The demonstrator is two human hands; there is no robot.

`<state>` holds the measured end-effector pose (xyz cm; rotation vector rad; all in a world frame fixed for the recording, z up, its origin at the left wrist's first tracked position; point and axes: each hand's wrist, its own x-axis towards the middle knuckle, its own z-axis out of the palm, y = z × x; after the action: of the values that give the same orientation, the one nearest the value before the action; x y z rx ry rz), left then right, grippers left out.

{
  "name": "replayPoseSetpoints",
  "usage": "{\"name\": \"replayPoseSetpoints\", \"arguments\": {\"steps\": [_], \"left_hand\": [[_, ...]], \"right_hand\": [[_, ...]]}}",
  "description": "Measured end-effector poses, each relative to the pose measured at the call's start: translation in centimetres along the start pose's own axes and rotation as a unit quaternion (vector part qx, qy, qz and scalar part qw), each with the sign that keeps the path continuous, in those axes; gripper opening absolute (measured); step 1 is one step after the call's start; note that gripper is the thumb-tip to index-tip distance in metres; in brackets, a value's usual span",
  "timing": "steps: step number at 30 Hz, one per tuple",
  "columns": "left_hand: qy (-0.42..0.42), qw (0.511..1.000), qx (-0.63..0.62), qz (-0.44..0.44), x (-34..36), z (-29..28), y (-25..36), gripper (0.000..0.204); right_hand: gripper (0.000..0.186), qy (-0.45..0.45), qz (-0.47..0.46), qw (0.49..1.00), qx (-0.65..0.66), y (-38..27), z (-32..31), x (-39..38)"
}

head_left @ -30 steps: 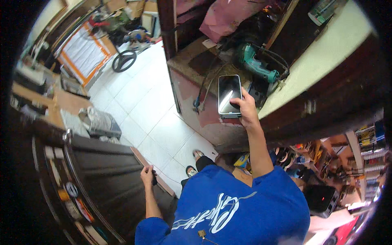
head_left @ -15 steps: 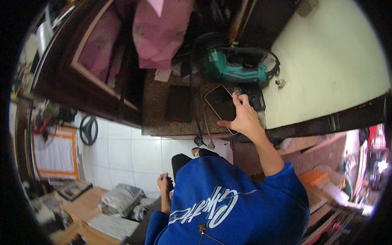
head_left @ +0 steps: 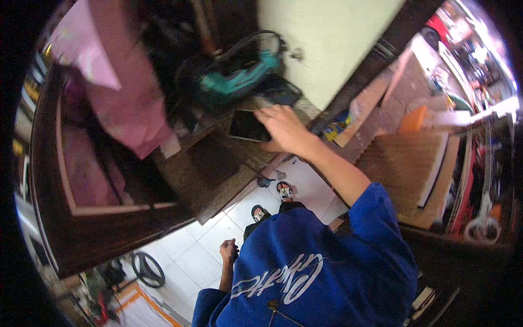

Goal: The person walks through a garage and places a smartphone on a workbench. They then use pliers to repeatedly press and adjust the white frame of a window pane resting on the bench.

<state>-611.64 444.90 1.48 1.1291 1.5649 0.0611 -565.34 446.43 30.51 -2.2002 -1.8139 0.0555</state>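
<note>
A smartphone (head_left: 248, 126) with a dark screen and light rim lies flat on the brown speckled ledge (head_left: 231, 188). My right hand (head_left: 283, 129) reaches over its right end, fingers at the upper corner and thumb near the lower one, gripping it there. Low by my side, my left hand (head_left: 229, 250) is curled closed. A small dark patch shows at its fingers, too unclear to name. Just beyond the phone lies a teal corded power tool (head_left: 239, 79), blurred, beside a black object (head_left: 280, 91).
Pink cloth (head_left: 128, 109) hangs over the ledge's left. A dark wooden frame (head_left: 46, 218) stands left. A pale panel (head_left: 327, 49) slopes away at the back right. Boards (head_left: 408, 163) lean at right. A black wheel (head_left: 147, 270) is on the white-tiled floor (head_left: 196, 261).
The view has turned, so the surroundings appear rotated and more floor shows. My right hand stays at the phone's end. My left hand remains curled low at my side.
</note>
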Motion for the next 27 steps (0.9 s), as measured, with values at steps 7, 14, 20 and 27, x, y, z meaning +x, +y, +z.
{"name": "replayPoseSetpoints", "arguments": {"steps": [7,14,20,27], "left_hand": [[-0.146,0.959,0.204,0.133,4.2,8.0,5.6,0.028],[-0.344,0.850,0.334,0.218,5.8,26.7,12.7,0.025],[-0.421,0.765,0.379,0.306,6.3,46.9,18.3,0.023],[-0.457,0.710,0.401,0.355,-10.2,72.0,35.6,0.019]], "right_hand": [[0.054,0.228,0.009,0.957,0.179,0.4,-0.4,-9.7],[0.025,0.184,0.046,0.945,0.267,12.4,-6.1,-23.6],[0.020,0.352,-0.086,0.900,0.242,23.0,-22.3,-31.0],[0.027,0.594,-0.031,0.784,0.176,33.6,-31.2,-33.9]]}}
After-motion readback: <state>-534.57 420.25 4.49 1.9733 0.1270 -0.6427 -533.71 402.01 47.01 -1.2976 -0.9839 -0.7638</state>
